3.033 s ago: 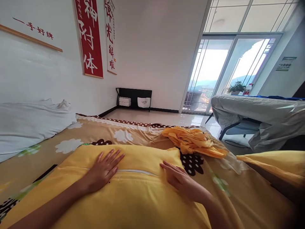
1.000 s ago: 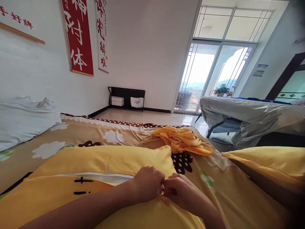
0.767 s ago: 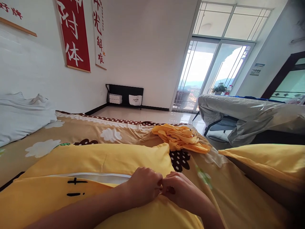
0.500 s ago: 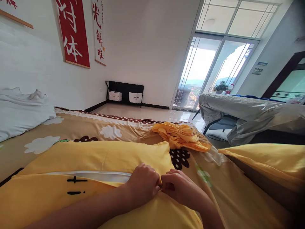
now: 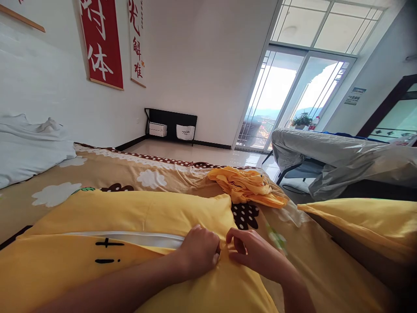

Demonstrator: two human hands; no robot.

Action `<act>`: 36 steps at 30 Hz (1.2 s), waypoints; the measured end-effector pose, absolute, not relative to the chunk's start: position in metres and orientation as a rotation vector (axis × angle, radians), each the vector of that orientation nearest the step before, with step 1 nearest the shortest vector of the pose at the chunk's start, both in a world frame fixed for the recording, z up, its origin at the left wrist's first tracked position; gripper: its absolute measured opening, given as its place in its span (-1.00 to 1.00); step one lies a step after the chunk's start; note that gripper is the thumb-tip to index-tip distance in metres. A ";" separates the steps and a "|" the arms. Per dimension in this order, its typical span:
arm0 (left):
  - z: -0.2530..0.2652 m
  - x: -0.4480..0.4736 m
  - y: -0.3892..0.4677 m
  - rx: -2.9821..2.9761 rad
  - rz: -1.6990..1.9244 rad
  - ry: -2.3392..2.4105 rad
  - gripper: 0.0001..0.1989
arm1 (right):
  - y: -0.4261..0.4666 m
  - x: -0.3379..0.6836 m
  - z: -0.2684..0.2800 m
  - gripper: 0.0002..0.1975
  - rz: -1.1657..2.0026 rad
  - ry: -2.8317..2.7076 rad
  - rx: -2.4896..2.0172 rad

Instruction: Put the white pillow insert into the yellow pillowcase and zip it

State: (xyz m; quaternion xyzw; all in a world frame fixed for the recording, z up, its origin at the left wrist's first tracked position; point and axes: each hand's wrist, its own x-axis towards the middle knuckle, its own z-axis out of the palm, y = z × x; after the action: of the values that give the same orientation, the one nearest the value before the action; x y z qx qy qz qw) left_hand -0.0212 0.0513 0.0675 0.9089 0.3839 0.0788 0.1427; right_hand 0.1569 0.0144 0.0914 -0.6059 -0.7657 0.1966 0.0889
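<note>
A yellow pillowcase with black printed marks lies in front of me on the bed. Through its long slit, a strip of white pillow shows. My left hand is closed on the pillowcase fabric near the right end of this slit; its fingertips are partly hidden. Just to the right, my right hand hovers by the fabric with thumb and forefinger apart, and nothing is visible between them.
Beyond the pillow, crumpled orange-yellow cloth rests on the patterned bedspread. Another yellow pillow is at the right, and white cloth at the left. A plastic-covered table stands behind, near the glass door.
My right hand has let go of the fabric beside my left hand and moved slightly right, its fingers spreading. My left hand has kept its grip.
</note>
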 end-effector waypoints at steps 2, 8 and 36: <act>0.067 -0.020 0.054 2.596 0.221 1.107 -0.79 | 0.014 0.155 0.090 -0.83 0.634 -2.285 -1.800; 0.069 -0.023 0.055 2.545 0.211 1.126 -0.79 | 0.019 0.144 0.085 -0.83 0.685 -2.258 -1.798; 0.061 -0.025 0.057 2.635 0.150 1.035 -0.76 | 0.030 0.147 0.072 -0.88 0.761 -2.319 -1.617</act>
State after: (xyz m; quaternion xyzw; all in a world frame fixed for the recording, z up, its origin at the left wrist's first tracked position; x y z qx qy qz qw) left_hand -0.0246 0.0567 0.0611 0.9186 0.3608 0.0523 0.1527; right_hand 0.1469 0.0304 0.0722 -0.5491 -0.7876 0.2584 0.1070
